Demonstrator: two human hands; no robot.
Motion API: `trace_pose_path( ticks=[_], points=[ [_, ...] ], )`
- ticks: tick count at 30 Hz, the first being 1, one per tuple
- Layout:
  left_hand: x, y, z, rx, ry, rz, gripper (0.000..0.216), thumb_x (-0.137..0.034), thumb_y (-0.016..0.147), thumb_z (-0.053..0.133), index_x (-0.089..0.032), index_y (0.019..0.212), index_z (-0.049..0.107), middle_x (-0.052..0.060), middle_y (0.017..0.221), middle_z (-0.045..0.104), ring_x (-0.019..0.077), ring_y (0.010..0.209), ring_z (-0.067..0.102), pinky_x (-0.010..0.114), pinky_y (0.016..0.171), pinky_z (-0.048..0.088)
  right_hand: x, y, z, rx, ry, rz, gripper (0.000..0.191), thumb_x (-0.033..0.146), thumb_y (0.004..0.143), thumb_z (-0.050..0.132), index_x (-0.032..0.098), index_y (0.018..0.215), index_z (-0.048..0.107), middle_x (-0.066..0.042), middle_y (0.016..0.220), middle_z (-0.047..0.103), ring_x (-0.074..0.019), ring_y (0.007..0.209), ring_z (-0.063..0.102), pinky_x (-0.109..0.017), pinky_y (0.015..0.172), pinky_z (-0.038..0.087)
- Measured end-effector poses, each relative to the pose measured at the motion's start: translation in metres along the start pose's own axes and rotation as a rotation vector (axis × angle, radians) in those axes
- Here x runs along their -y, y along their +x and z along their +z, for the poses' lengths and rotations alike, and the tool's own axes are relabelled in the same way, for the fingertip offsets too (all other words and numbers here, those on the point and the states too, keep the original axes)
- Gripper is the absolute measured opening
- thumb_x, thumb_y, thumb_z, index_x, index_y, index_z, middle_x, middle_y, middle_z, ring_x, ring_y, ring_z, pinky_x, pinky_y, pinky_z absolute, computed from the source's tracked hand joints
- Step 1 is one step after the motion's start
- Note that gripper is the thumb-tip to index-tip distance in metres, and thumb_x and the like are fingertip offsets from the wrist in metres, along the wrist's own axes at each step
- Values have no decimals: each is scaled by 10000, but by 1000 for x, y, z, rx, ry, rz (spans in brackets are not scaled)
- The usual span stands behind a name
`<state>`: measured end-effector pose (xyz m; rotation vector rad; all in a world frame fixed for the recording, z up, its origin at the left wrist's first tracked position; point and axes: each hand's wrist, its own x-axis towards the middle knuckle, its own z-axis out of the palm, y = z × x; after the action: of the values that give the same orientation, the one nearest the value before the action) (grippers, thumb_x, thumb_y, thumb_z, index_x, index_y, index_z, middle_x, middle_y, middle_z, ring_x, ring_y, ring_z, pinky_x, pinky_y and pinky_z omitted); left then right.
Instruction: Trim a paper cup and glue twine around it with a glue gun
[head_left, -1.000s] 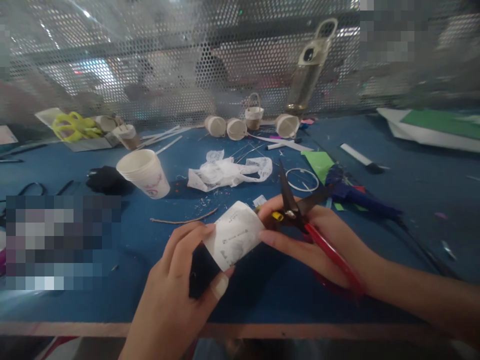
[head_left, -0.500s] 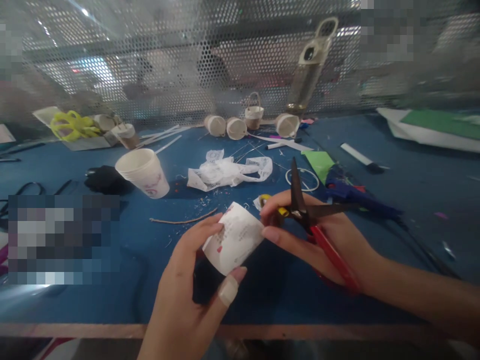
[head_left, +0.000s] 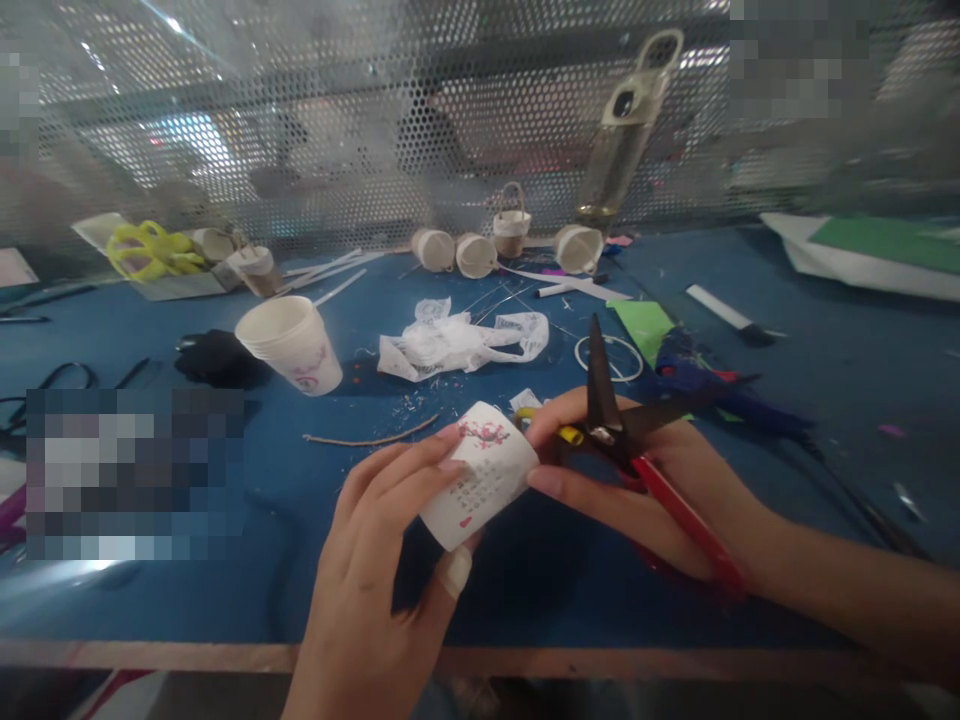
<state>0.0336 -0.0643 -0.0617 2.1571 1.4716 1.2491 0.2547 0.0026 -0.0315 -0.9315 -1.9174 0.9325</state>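
Observation:
My left hand (head_left: 382,560) grips a small white paper cup (head_left: 480,480) with red and grey print, held on its side over the blue table (head_left: 225,590). A bandage wraps the thumb tip. My right hand (head_left: 637,480) holds red-handled scissors (head_left: 622,430) with black blades spread wide apart, pointing up and to the right. The right fingertips also touch the cup's rim end, along with a small yellow piece (head_left: 570,434).
A stack of white cups (head_left: 289,345) lies tilted at the left. Crumpled clear plastic (head_left: 450,345), a string (head_left: 367,438), a white ring (head_left: 609,357), green paper (head_left: 641,322), a blue glue gun (head_left: 712,390), small cup baskets (head_left: 510,235) and yellow scissors (head_left: 146,250) lie about. A perforated metal screen (head_left: 375,120) backs the table.
My left hand has turned the cup, so red printed flowers now face up. The scissor blades have swung further open and more upright.

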Motion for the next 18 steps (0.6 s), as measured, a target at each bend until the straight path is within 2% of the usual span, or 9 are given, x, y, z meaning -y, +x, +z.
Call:
trace_pose_path(
  ticks=[4,8,12,14,16,18],
  points=[
    [4,-5,-2,17,-98,-101,452,-305,961,649,-330,1385,494,73,1477,577,298,1377,567,476,1091,553,-2,0,-1,15,131,13,82,244,880,718,257,892,639,22,844,670,-138,768,669,-237,711,573],
    [5,-8,0,37,-123,-195,461,-373,982,622,-339,1418,476,62,1403,638,261,1262,666,371,977,627,-1,0,-1,41,198,31,90,236,886,718,261,913,636,22,880,675,-142,824,684,-240,755,581],
    [4,-4,2,-3,-92,-104,456,-284,931,698,-354,1344,518,35,1455,608,251,1336,613,368,1058,570,-1,0,-1,59,88,2,130,264,851,764,250,871,636,34,832,660,-133,762,662,-223,708,567],
    [6,-4,-1,22,-39,-48,458,-269,916,716,-337,1328,527,47,1462,601,256,1352,597,370,1065,560,0,1,-1,66,35,12,125,276,856,755,249,854,633,39,798,650,-126,706,636,-217,657,555],
    [10,-8,-10,68,19,-23,449,-277,927,696,-317,1339,524,59,1436,615,248,1318,616,363,1049,564,1,0,0,73,22,8,112,286,864,738,255,846,632,42,774,643,-126,669,617,-221,624,547],
    [17,-18,-22,52,86,-30,382,-271,956,637,-310,1325,549,45,1324,674,225,1201,669,357,1003,580,2,0,0,77,31,25,104,292,863,728,265,839,631,48,743,638,-128,636,605,-222,588,538]
  ],
)
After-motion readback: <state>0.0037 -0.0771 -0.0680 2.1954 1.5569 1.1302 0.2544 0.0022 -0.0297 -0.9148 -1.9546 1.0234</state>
